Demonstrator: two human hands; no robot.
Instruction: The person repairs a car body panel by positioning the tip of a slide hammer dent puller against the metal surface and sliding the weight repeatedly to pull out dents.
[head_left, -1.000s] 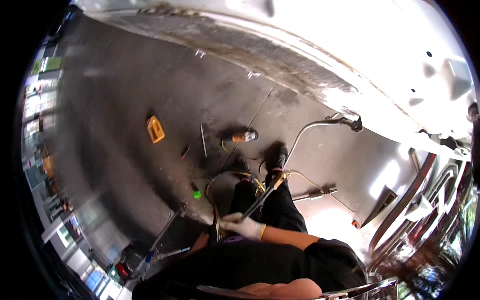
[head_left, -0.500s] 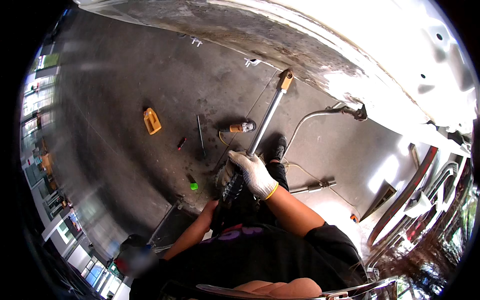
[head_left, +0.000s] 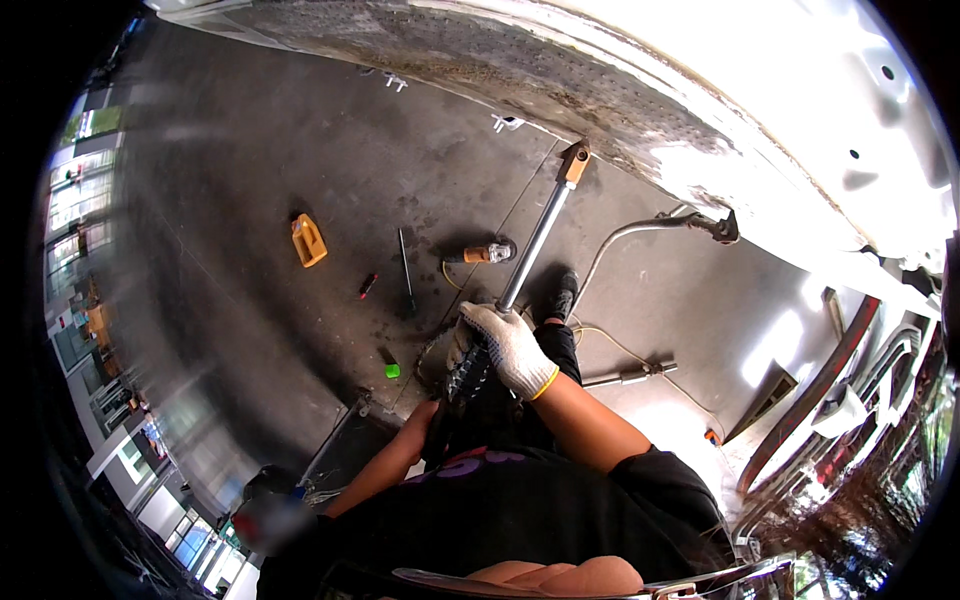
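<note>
My right hand (head_left: 505, 345), in a white knit glove with yellow cuff, is closed round a long silver metal shaft (head_left: 535, 240). Its orange fitting (head_left: 575, 160) reaches up beside the lower edge of a white vehicle panel (head_left: 790, 70), which carries a dirty, pitted strip. Below my grip the shaft runs into a dark tool body (head_left: 468, 385), held over my legs. My left hand (head_left: 450, 355) is at the far side of that dark body, largely hidden behind it and my right hand, so its fingers are unclear.
On the concrete floor (head_left: 230, 170) lie an orange jug (head_left: 311, 243), an angle grinder (head_left: 490, 252), a thin rod (head_left: 405, 265), a red-handled tool (head_left: 368, 288) and a green block (head_left: 392, 371). A bent bar (head_left: 630, 227), cords and long trim parts (head_left: 840, 380) are at right.
Since a second ago my right hand has risen, swinging the shaft up until its orange end is near the panel's edge. In the last half second little has moved.
</note>
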